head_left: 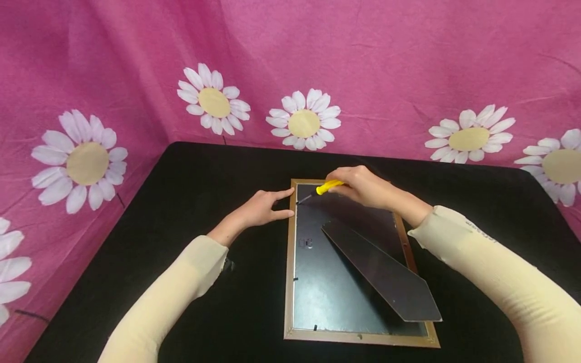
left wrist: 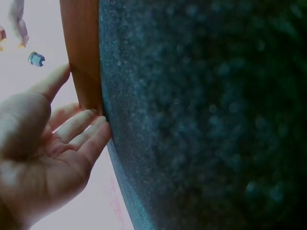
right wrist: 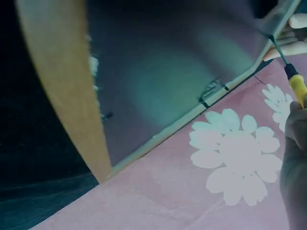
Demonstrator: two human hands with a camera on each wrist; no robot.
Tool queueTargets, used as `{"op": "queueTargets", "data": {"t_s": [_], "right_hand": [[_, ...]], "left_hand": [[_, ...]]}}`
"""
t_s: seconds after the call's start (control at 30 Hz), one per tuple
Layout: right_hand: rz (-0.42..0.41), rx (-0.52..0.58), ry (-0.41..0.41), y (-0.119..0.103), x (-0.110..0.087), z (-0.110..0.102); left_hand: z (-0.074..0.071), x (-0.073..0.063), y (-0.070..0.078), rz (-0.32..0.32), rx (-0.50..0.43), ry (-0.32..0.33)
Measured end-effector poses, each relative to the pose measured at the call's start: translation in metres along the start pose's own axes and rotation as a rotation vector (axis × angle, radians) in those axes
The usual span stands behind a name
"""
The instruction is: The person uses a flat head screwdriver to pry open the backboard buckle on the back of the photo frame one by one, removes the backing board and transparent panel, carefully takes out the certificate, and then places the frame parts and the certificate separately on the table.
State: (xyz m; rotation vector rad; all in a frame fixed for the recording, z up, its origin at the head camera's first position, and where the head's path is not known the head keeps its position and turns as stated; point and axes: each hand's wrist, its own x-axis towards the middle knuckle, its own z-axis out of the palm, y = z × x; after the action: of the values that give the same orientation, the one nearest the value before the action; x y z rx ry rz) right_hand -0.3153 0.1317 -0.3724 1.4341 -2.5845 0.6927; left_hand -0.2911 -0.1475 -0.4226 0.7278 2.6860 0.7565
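Note:
A picture frame (head_left: 289, 292) lies back side up on the black table, with its dark backing board (head_left: 333, 297) showing. My right hand (head_left: 363, 187) grips a screwdriver (head_left: 328, 187) by its yellow handle. The screwdriver's tip meets the frame's left inner edge near the top, at a small dark tab (head_left: 297, 202). My left hand (head_left: 260, 209) touches the outer left side of the frame, thumb and fingers extended and spread either side of the tip. In the left wrist view, straight fingers (left wrist: 91, 136) rest against the brown frame edge (left wrist: 81, 52).
A dark easel stand (head_left: 386, 272) slants up from the backing board, its wide end over the lower right corner. More small tabs (head_left: 296, 279) line the frame's inner edge. A metal hanger (head_left: 306, 243) sits on the board. Pink floral cloth (head_left: 372, 75) hangs behind the table.

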Motion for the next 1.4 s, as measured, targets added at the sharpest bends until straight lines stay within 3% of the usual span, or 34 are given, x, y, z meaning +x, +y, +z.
{"op": "queueTargets", "data": {"t_s": [0.13, 0.27, 0.47, 0.63, 0.83, 0.93, 1.17, 1.4], "right_hand": [[0.0, 0.003, -0.023, -0.005, 0.003, -0.002], [-0.05, -0.023, -0.09, -0.017, 0.02, -0.01], [-0.122, -0.201, -0.312, -0.046, 0.061, -0.027], [-0.132, -0.362, -0.507, -0.068, 0.099, -0.031], [-0.106, -0.477, -0.649, -0.085, 0.115, -0.029], [-0.096, -0.468, -0.589, -0.085, 0.109, -0.04], [-0.103, -0.198, -0.194, -0.067, 0.065, -0.071], [0.104, -0.061, -0.039, -0.054, -0.003, -0.051]], "left_hand": [[-0.001, 0.0, 0.001, 0.004, 0.015, 0.005], [-0.001, 0.0, 0.002, -0.013, 0.008, 0.021], [-0.001, 0.002, 0.003, -0.001, 0.005, 0.03], [-0.002, 0.004, 0.005, 0.012, -0.002, 0.05], [-0.001, 0.007, 0.009, 0.044, 0.017, 0.07], [0.0, 0.008, 0.011, 0.026, 0.01, 0.062], [0.0, 0.004, 0.008, -0.023, 0.004, 0.025], [0.001, 0.0, 0.003, -0.018, -0.011, 0.03]]}}
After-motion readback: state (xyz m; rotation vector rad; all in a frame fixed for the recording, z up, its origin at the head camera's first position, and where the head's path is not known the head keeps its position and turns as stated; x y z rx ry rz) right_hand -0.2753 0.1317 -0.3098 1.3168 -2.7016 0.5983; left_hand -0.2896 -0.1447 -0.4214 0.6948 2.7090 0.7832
